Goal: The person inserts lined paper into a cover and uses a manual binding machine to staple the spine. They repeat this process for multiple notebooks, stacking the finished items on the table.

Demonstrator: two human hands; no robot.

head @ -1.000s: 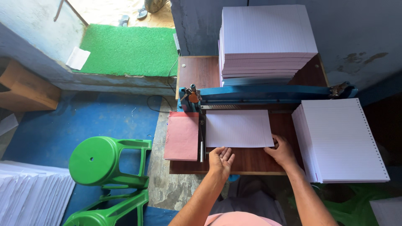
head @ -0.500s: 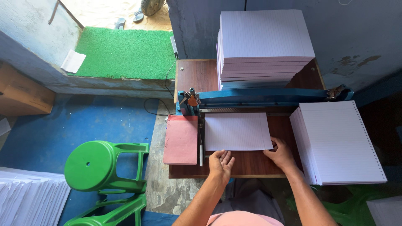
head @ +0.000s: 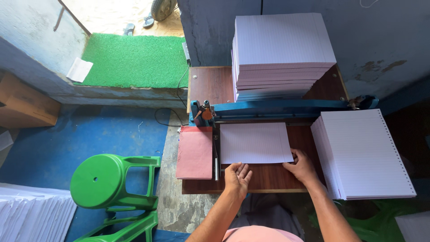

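A thin stack of ruled white paper [head: 254, 142] lies on a brown wooden table [head: 268, 177], pushed up against a blue punching machine [head: 277, 109]. My left hand [head: 236, 176] rests flat with fingers apart at the stack's near edge. My right hand [head: 301, 166] touches the stack's near right corner with its fingers. Neither hand holds anything. A pink sheet stack [head: 195, 151] lies left of the paper, beside a metal guide rail [head: 216, 154].
A tall stack of ruled paper [head: 282, 49] stands behind the machine. A punched stack [head: 365, 154] lies at the right. Green plastic stools [head: 112, 183] stand on the blue floor at left, with white paper [head: 31, 215], a cardboard box [head: 22, 101] and a green mat [head: 134, 60].
Both hands stay at the paper's near edge, barely moved. The view has shifted slightly.
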